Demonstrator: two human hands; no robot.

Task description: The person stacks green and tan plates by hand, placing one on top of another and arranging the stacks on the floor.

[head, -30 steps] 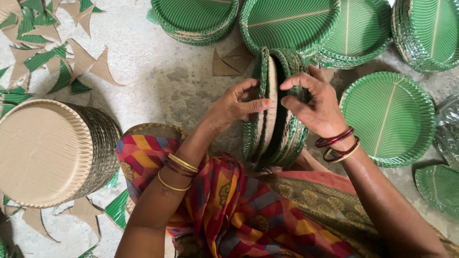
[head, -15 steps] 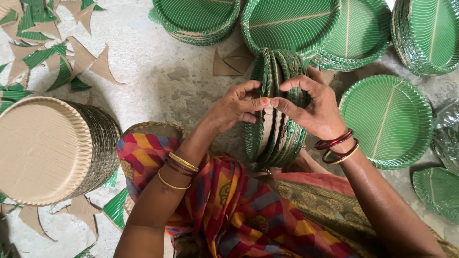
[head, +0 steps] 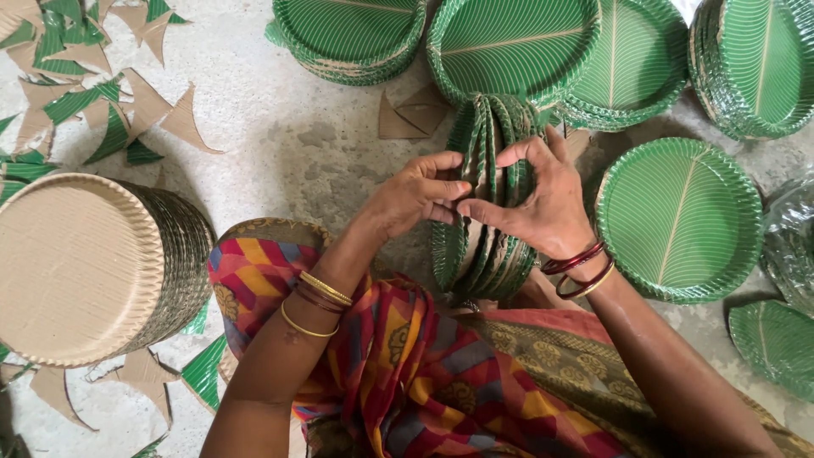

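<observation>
A bundle of green leaf-patterned paper plates [head: 485, 254] stands on edge between my knees. My left hand [head: 415, 197] pinches the rim of one plate near the bundle's left side. My right hand [head: 534, 199] grips plate rims at the top of the bundle, fingertips meeting those of the left hand. Both wrists carry bangles. The lower part of the bundle rests against my colourful cloth [head: 424, 373].
A tall stack of plates lying brown side up [head: 80, 267] sits at left. Stacks of green plates [head: 348, 34] [head: 678, 216] [head: 755, 59] ring the top and right. Green and brown paper offcuts [head: 102, 110] litter the concrete floor at upper left.
My hands have drawn closer together over the upright bundle, fingertips now meeting. The brown-backed plate my left hand held apart has closed into the bundle.
</observation>
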